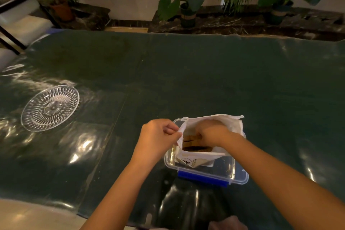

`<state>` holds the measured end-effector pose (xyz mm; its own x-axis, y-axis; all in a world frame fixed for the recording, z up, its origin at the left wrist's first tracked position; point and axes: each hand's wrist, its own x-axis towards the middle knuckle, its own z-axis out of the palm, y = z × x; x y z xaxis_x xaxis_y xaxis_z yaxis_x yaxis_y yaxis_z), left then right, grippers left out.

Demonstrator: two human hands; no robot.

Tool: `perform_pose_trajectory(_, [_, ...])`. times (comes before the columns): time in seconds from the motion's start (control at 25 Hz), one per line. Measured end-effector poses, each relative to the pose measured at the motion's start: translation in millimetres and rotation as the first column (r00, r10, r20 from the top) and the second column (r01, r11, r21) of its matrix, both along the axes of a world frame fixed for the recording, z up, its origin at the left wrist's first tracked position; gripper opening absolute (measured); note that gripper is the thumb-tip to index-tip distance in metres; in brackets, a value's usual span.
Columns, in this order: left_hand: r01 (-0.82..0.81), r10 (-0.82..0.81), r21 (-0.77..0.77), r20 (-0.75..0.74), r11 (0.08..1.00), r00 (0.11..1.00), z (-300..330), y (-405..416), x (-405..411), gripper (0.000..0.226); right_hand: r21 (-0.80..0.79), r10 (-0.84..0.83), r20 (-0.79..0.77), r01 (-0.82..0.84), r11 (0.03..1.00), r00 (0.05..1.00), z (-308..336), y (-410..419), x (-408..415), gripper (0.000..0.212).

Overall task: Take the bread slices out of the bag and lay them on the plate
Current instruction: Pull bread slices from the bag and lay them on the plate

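A white bread bag (231,125) stands open inside a clear plastic container (240,177) with a blue clasp, near the table's front. Brown bread slices (192,144) show in the bag's mouth. My left hand (158,136) pinches the bag's left edge and holds it open. My right hand (212,132) reaches down into the bag, fingers closed around the top of the slices. A clear cut-glass plate (50,107) lies far to the left on the table, with nothing on it.
The table carries a dark green cloth under shiny clear film (186,73). Potted plants (188,3) line a dark stone ledge beyond the far edge. A white chair (16,18) stands at the back left.
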<state>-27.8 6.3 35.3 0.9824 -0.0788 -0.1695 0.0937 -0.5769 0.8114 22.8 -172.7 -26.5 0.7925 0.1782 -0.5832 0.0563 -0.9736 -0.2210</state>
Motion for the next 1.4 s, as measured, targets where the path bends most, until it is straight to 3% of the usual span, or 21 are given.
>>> perform_pose_trajectory(0.2, [0.021, -0.021, 0.008, 0.041, 1.0, 0.999, -2, 7, 8, 0.009, 0.008, 0.143, 0.245, -0.15, 0.989, 0.959, 48, -5, -9, 0.049])
perform_pose_trajectory(0.36, [0.058, -0.058, 0.004, 0.05, 0.998, 0.997, -2, 12, 14, 0.009, -0.089, 0.193, 0.391, -0.171, 0.981, 0.9, 90, -13, -11, 0.022])
perform_pose_trajectory(0.56, [0.183, -0.179, -0.013, 0.151, 0.983, 0.972, 11, 19, 23, 0.068, -0.008, 0.086, 0.465, -0.093, 0.996, 0.881, 136, -18, -22, 0.025])
perform_pose_trajectory(0.68, [0.352, -0.348, 0.016, 0.206, 0.936, 0.915, 27, 19, 32, 0.084, 0.044, 0.035, 0.51, -0.067, 0.997, 0.86, 167, -16, -29, 0.025])
perform_pose_trajectory(0.8, [0.471, -0.435, -0.055, 0.298, 0.881, 0.85, 44, 10, 40, 0.068, 0.059, 0.02, 0.594, -0.067, 0.996, 0.804, 197, -12, -37, 0.024])
perform_pose_trajectory(0.88, [0.494, -0.409, -0.138, 0.398, 0.858, 0.821, 56, 6, 43, 0.051, 0.087, -0.008, 0.623, -0.059, 0.994, 0.782, 212, -10, -42, 0.024])
perform_pose_trajectory(1.04, [0.51, -0.347, -0.216, 0.514, 0.832, 0.784, 72, 6, 49, 0.036, 0.25, -0.146, 0.62, -0.017, 0.968, 0.771, 225, -10, -48, 0.023])
perform_pose_trajectory(1.24, [0.501, -0.324, -0.209, 0.547, 0.84, 0.772, 95, 11, 44, 0.028, 0.59, -0.401, 0.56, -0.009, 0.808, 0.725, 219, -16, -62, 0.047])
perform_pose_trajectory(1.32, [0.479, -0.296, -0.234, 0.541, 0.846, 0.787, 102, 15, 38, 0.027, 0.733, -0.478, 0.483, -0.04, 0.679, 0.734, 214, -16, -67, 0.06])
perform_pose_trajectory(1.4, [0.464, -0.261, -0.287, 0.537, 0.838, 0.802, 106, 21, 31, 0.026, 0.876, -0.563, 0.356, -0.057, 0.48, 0.746, 202, -15, -71, 0.073])
